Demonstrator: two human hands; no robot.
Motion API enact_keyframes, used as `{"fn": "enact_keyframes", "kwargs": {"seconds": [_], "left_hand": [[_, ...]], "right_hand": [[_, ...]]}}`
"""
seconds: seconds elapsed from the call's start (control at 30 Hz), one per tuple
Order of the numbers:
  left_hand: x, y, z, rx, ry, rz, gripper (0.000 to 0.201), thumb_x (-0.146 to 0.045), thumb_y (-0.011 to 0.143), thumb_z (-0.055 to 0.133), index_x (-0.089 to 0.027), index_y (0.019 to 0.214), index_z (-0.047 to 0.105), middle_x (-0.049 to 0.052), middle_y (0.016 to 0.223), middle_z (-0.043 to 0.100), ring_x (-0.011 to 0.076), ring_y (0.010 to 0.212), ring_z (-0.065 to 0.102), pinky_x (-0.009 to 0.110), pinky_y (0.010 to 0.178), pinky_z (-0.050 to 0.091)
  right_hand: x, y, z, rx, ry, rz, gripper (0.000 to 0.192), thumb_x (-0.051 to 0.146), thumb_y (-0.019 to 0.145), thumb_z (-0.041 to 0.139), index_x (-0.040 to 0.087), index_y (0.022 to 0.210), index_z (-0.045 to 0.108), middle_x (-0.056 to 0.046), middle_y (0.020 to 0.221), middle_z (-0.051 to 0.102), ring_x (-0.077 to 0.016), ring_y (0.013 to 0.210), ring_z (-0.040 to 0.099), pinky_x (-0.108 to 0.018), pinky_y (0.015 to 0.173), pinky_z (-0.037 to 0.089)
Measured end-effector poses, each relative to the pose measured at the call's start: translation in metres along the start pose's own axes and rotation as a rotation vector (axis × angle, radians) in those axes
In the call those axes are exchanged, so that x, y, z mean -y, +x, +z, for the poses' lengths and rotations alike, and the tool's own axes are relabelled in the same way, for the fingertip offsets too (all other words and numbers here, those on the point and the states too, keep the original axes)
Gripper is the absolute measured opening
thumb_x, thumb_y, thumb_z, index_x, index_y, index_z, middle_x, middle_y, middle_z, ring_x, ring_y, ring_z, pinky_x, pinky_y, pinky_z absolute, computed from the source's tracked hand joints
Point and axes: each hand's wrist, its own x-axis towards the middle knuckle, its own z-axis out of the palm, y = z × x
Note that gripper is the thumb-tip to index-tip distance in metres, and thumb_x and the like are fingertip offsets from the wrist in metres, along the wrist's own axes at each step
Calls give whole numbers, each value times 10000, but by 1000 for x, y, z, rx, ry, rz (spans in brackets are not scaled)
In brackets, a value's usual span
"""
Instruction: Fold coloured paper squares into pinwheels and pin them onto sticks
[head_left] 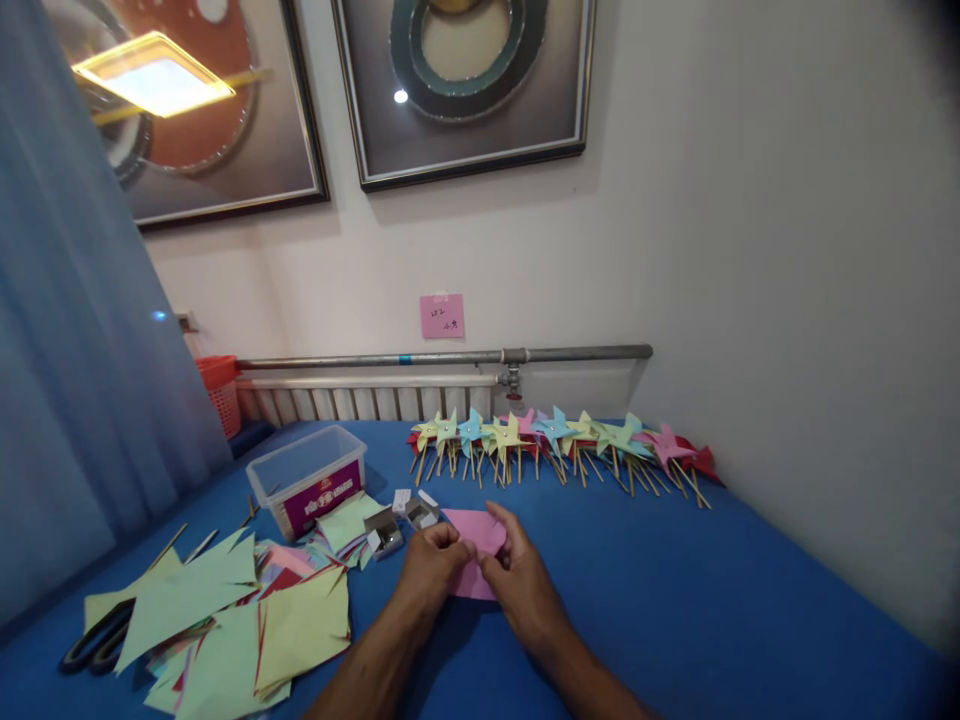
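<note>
Both hands hold one sheet of pink paper [474, 583] above the blue tabletop. My left hand [435, 568] is closed on its left side, thumb and fingertips pinching near the middle. My right hand [517, 572] grips the right side, its thumb on the front and its fingers behind the sheet. The thumbs nearly meet at the sheet's centre; whether something small is between them I cannot make out. Just beyond my left hand stand small open boxes, a grey one [384, 531] and another [421, 509], with tiny items inside.
Finished paper pinwheels [555, 430] on sticks lie in a row along the back. Left are cut paper sheets [304, 625], black-handled scissors [101, 635] and a clear plastic tub [307, 470]. A radiator [360, 400] and pipe run along the wall; a blue curtain [82, 350] hangs left.
</note>
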Motion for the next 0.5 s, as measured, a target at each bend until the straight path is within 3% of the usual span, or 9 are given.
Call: {"fn": "enact_keyframes", "kwargs": {"seconds": [0.2, 0.5], "left_hand": [[-8, -4, -1, 9, -41, -13, 327, -412, 559, 836, -183, 598, 605, -59, 478, 498, 80, 456, 373, 237, 500, 264], [-3, -2, 2, -74, -30, 21, 364, -453, 536, 860, -191, 554, 609, -50, 461, 509, 81, 448, 367, 243, 494, 272]], "right_hand": [[-5, 4, -2, -35, 43, -4, 669, 270, 749, 647, 199, 1411, 578, 40, 695, 603, -166, 583, 548, -283, 581, 460], [-20, 11, 0, -36, 71, 21, 682, 294, 764, 653, 216, 1432, 539, 12, 776, 680, -174, 624, 597, -284, 595, 482]]}}
